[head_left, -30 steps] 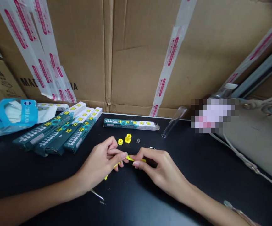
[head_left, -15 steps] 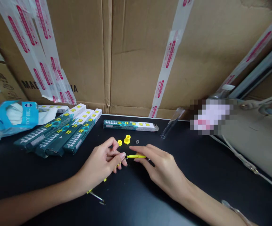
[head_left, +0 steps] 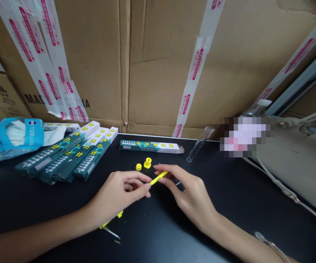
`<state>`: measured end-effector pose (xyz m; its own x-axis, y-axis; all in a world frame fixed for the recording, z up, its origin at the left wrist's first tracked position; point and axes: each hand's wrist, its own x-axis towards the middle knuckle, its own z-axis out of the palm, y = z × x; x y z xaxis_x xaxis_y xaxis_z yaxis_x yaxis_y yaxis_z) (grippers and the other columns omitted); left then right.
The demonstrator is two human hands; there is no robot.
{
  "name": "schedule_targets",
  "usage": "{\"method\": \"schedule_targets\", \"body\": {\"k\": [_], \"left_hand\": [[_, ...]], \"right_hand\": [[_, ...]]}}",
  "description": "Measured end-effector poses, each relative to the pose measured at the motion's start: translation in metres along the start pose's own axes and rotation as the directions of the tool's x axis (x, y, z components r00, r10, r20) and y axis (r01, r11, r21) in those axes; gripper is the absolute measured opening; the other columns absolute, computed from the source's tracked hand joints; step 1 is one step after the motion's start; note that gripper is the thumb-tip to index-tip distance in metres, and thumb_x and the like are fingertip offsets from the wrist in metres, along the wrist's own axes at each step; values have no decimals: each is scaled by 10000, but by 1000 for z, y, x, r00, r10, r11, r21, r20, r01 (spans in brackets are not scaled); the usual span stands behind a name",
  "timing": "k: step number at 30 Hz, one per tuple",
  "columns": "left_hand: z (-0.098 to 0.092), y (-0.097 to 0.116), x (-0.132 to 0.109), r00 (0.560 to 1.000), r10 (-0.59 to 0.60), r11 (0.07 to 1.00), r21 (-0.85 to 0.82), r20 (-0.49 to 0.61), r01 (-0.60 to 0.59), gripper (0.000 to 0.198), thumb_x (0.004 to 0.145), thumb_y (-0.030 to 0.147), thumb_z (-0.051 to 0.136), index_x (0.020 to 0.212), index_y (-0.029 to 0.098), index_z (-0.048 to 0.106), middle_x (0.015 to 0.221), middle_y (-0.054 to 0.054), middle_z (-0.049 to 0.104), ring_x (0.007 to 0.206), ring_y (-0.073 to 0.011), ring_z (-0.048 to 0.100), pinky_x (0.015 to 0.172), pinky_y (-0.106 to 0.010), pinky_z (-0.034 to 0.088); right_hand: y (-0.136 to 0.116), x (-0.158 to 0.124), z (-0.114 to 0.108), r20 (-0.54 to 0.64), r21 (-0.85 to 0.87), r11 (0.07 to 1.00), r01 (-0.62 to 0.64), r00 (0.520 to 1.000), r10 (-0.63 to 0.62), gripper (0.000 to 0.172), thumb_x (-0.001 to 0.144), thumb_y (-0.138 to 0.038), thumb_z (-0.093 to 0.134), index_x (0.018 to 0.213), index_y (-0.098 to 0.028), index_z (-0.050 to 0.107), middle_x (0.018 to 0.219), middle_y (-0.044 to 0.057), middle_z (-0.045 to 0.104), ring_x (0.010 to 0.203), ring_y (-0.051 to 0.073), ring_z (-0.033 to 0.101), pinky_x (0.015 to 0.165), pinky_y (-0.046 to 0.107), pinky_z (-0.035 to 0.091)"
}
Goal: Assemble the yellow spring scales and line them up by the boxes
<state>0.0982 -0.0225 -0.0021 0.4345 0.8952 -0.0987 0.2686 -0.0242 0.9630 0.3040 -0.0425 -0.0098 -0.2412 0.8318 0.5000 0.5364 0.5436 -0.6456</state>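
The left hand point(head_left: 116, 193) and right hand point(head_left: 187, 191) work close together above a black counter point(head_left: 256, 208), with a slim yellow rod point(head_left: 158, 178) held between them, tilted up toward the right. The right hand pinches the rod narrowly between thumb and fingertips, and the rod's upper end sticks out past them. The left hand is loosely curled, its fingertips point(head_left: 147, 186) right by the rod's lower end, though whether they touch it is hard to tell. The step in hand looks like handling and fitting this small piece by hand. A thin metal pin point(head_left: 178, 183) shows just beyond the right hand's fingers, and how it relates to the rod can't be made out. Below the left wrist lies a yellow strip point(head_left: 111, 222) beside a metal tip point(head_left: 110, 232). Above the hands sit a yellow ring point(head_left: 138, 167) and a stepped yellow collar point(head_left: 147, 163), just apart from each other on the counter. Farther back are a row of green boxes point(head_left: 64, 153), a single green box point(head_left: 151, 146) and a glass tube point(head_left: 200, 148). A blue bag point(head_left: 15, 138) lies at the left end, and cardboard point(head_left: 152, 73) with printed tape point(head_left: 197, 64) forms the wall behind.
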Motion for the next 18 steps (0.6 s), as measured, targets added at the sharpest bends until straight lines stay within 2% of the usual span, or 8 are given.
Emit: {"method": "schedule_targets", "body": {"k": [3, 6, 8, 13, 15, 18], "left_hand": [[0, 0, -1, 1000, 12, 1000, 23, -6, -12, 248, 796, 395, 724, 905, 173, 733, 687, -15, 742, 650, -162, 674, 618, -235, 488], [1, -2, 0, 1000, 24, 999, 30, 0, -24, 224, 828, 401, 699, 838, 178, 714, 669, 1, 725, 637, -145, 663, 616, -221, 478], [0, -3, 1, 1000, 28, 999, 17, 12, -28, 216, 847, 396, 679, 831, 182, 704, 682, 4, 722, 644, -140, 662, 625, -219, 483], [0, -6, 3, 999, 42, 999, 4, -7, -42, 205, 845, 376, 676, 779, 183, 655, 736, -8, 732, 672, -146, 670, 638, -235, 505], [0, -5, 3, 999, 33, 999, -7, -27, -33, 217, 841, 379, 674, 759, 186, 621, 728, -6, 731, 646, -138, 656, 616, -233, 498], [0, -4, 5, 998, 27, 999, -32, -48, -29, 238, 843, 389, 661, 740, 193, 574, 693, 5, 716, 600, -124, 621, 582, -227, 480]], "right_hand": [[-4, 0, -1, 7, 94, 995, -32, 999, 32, 230, 954, -172, 587, 1169, -236, 641, 1031, 24, 761, 916, 171, 728, 815, 276, 580], [-9, 2, -4, 25, 132, 991, -24, 999, 21, 144, 958, -184, 587, 1021, -243, 703, 982, -2, 762, 884, 151, 721, 803, 242, 553], [-9, 3, -6, 36, 156, 986, -56, 998, 51, 151, 963, -208, 583, 976, -251, 727, 946, -12, 761, 830, 140, 708, 759, 229, 540], [7, 9, -11, -64, 231, 953, -196, 974, 216, 227, 1006, -328, 503, 1099, -252, 696, 938, 8, 771, 776, 149, 680, 740, 271, 536], [18, 11, -13, -103, 172, 961, -217, 966, 236, 215, 980, -344, 546, 1098, -231, 686, 969, 31, 762, 828, 176, 686, 780, 308, 533], [30, 14, -12, -108, -32, 982, -189, 977, 184, 195, 924, -302, 630, 1087, -217, 694, 1015, 52, 737, 841, 206, 663, 782, 346, 523]]}}
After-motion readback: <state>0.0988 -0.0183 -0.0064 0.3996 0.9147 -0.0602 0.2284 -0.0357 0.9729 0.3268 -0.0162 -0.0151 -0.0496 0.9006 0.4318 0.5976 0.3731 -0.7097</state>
